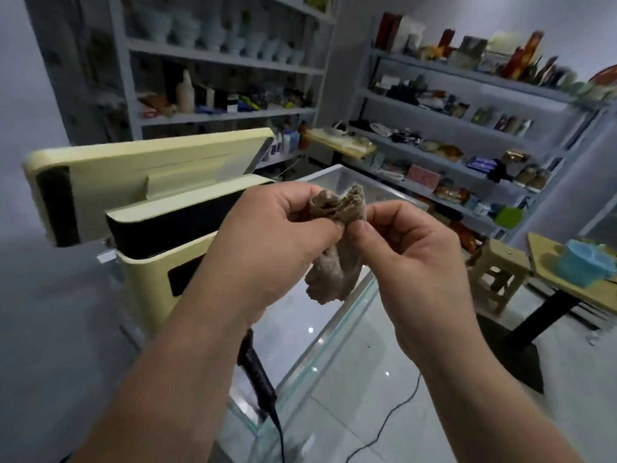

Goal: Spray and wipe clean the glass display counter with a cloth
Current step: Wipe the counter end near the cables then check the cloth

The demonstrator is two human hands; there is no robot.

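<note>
A crumpled brown cloth (334, 252) hangs in the air between both hands, above the glass display counter (300, 329). My left hand (267, 242) pinches its upper left part. My right hand (410, 259) grips its upper right edge with thumb and fingers. The cloth's lower end dangles free over the glass top. No spray bottle shows near the hands.
A cream-coloured register machine with a tilted screen (150, 182) stands on the counter's left. A black handheld scanner (257, 372) with a cable lies on the glass. Stocked shelves (450, 128) line the back and right walls. A wooden stool (497, 272) and table with a blue container (587, 265) stand right.
</note>
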